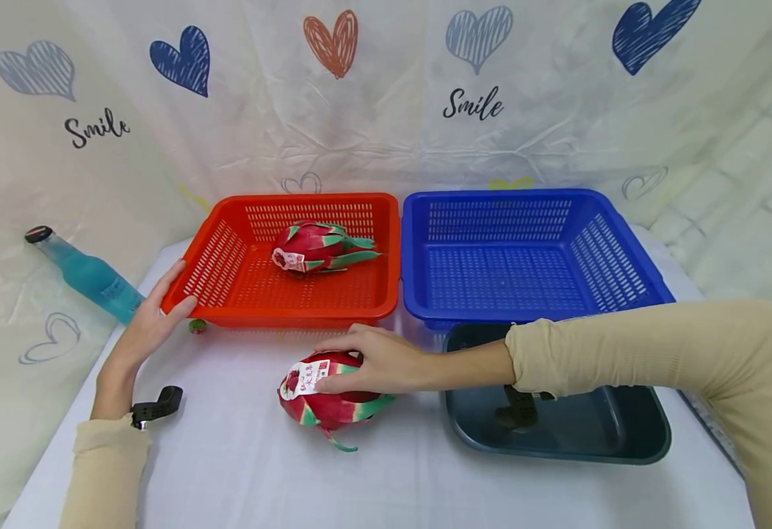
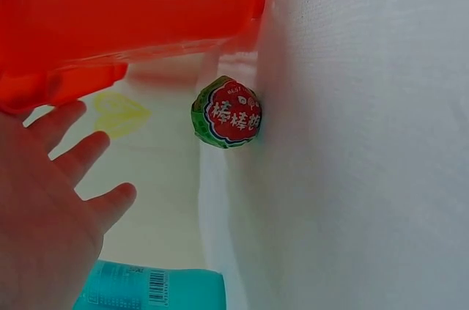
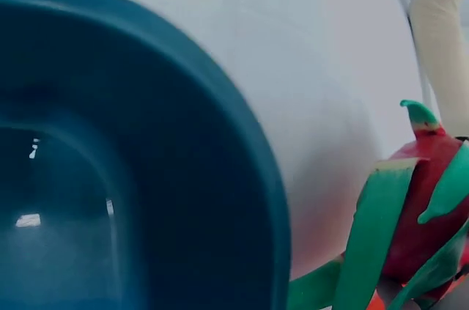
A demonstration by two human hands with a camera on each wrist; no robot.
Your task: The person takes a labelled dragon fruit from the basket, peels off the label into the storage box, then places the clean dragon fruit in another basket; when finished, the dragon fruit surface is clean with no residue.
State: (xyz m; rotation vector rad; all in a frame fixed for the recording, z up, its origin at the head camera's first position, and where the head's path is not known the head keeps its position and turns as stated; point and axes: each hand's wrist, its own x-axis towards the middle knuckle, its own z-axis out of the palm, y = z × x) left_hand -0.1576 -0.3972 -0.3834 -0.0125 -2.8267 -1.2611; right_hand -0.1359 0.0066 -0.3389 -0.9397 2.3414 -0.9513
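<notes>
My right hand (image 1: 386,361) lies over a dragon fruit (image 1: 333,413) on the white cloth, its fingers and thumb gripping the fruit beside a white label. In the right wrist view, green scales of that dragon fruit (image 3: 421,207) show at the lower right; the hand is out of sight. At the left front corner of a red basket (image 1: 293,297), my left hand (image 1: 150,317) touches the rim, fingers spread. A second dragon fruit (image 1: 309,246) lies inside this basket. Below the corner sits a round wrapped lollipop (image 2: 229,113), green and red, apart from the hand.
A blue basket (image 1: 498,275) stands right of the red one. In front of it, a dark teal tub (image 1: 557,435) lies partly under my right forearm. A bottle of turquoise liquid (image 1: 98,281) is beyond my left hand. A patterned cloth (image 1: 386,110) hangs behind.
</notes>
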